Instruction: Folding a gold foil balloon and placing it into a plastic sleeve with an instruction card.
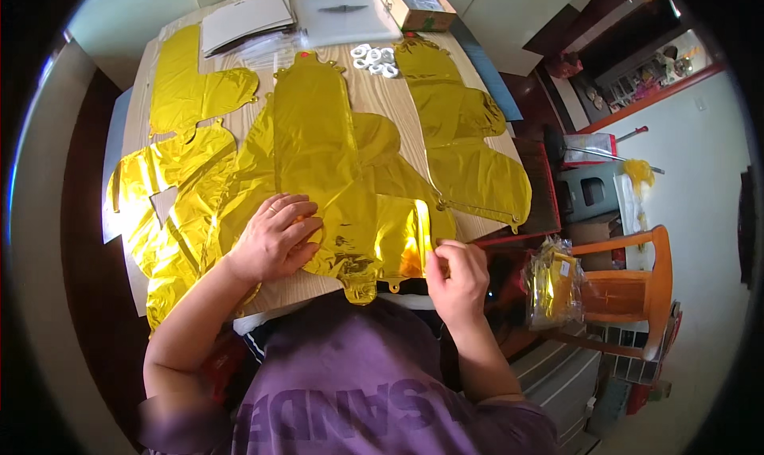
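A flat, uninflated gold foil balloon (314,121) lies in front of me, its long upper part stretching away over the table and its lower end at the near edge. My right hand (458,280) pinches the right edge of its folded lower flap between thumb and bent forefinger. My left hand (278,236) rests on the foil, left of the balloon's lower part. Its fingers are curled together and appear to grip the foil's edge, though the fingertips are partly hidden. Small tabs stick out along the balloon's lower rim.
More flat gold foil balloons (179,89) cover the wood-grain table (382,97). At the far side are white rolls (374,59), a stack of white sheets (247,21), clear plastic bags (346,17) and a wooden box (418,9). A wooden chair (629,292) with a bagged gold item stands right.
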Available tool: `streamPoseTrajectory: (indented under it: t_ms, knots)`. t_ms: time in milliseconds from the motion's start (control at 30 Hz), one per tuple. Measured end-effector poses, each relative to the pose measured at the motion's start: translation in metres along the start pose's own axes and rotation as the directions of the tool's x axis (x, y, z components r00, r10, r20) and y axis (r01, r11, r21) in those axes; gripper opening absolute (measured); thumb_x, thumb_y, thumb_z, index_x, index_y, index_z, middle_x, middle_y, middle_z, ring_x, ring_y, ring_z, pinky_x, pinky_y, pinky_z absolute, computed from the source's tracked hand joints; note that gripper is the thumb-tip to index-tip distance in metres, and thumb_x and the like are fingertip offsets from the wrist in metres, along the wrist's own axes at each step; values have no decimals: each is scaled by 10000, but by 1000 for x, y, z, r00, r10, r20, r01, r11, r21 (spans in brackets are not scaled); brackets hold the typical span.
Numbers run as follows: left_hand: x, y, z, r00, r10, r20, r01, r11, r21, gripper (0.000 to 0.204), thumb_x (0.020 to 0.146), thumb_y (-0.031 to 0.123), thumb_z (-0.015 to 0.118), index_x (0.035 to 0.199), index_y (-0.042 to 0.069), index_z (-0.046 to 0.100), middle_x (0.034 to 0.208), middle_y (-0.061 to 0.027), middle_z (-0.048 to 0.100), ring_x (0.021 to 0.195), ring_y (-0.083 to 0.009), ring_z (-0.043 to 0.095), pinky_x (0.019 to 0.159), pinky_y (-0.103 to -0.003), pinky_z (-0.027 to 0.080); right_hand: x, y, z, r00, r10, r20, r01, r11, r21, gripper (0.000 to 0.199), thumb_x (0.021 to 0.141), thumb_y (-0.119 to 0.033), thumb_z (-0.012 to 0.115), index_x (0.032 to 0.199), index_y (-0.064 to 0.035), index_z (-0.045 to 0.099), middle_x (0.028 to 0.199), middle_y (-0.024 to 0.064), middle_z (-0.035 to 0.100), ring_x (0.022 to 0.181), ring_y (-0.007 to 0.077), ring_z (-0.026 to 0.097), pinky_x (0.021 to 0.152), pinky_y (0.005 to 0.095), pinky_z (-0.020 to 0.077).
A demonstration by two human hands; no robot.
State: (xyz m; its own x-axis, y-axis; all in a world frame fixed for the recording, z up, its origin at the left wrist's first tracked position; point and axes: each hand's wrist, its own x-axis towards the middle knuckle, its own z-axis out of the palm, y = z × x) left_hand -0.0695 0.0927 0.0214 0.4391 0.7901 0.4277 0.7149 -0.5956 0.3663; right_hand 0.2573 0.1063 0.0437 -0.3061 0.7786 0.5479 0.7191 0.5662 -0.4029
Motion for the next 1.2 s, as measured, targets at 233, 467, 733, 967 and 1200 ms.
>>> streamPoseTrajectory:
  t_ms: [233, 467, 733, 967, 1200]
  knots:
    - [0, 2, -3, 1000, 3, -15, -3, 1000, 0, 373, 767, 154, 746, 1122, 67, 670, 1185, -141, 637, 1165, -345, 617, 1006, -485, 488, 22, -15, -6, 904, 398, 159, -424, 780, 459, 103, 907, -60, 733, 908, 4, 653, 760, 94, 716, 660, 144, 697, 611, 286, 535]
    - [-3, -4, 0, 1000, 22, -8, -22, 1000, 13, 402, 731, 163, 751, 1102, 36, 664, 1211, -171, 629, 1165, -360, 609, 1014, -477, 483, 44, -93, 42, 973, -130, 189, 23, 874, 484, 134, 840, -54, 752, 885, -73, 627, 769, 103, 675, 677, 298, 675, 630, 377, 536]
    - [-7, -6, -3, 998, -8, 57, 9, 1000, -20, 569, 695, 263, 767, 1199, 33, 638, 1302, -175, 597, 1238, -374, 563, 1068, -498, 438, 41, -58, 54, 965, -221, 139, 105, 816, 569, 83, 898, -107, 730, 951, -49, 704, 966, 92, 752, 887, 273, 703, 822, 383, 542]
    - [-8, -10, -1, 998, 29, 60, -27, 999, -34, 717, 626, 258, 827, 1260, 1, 611, 1329, -205, 576, 1256, -415, 552, 1058, -515, 449, 50, -3, 74, 951, -189, 246, 171, 981, 93, 341, 968, -219, 645, 1239, -13, 654, 1285, 167, 650, 1213, 347, 588, 1093, 523, 387]
    - [-7, -11, -3, 996, 47, 81, -48, 999, 6, 520, 734, 203, 711, 1198, -18, 631, 1336, -202, 594, 1254, -391, 560, 1074, -526, 436, 46, -6, 86, 886, -221, 408, 249, 968, -18, 514, 1013, -338, 555, 1384, 17, 549, 1471, 185, 516, 1364, 374, 461, 1183, 569, 264]
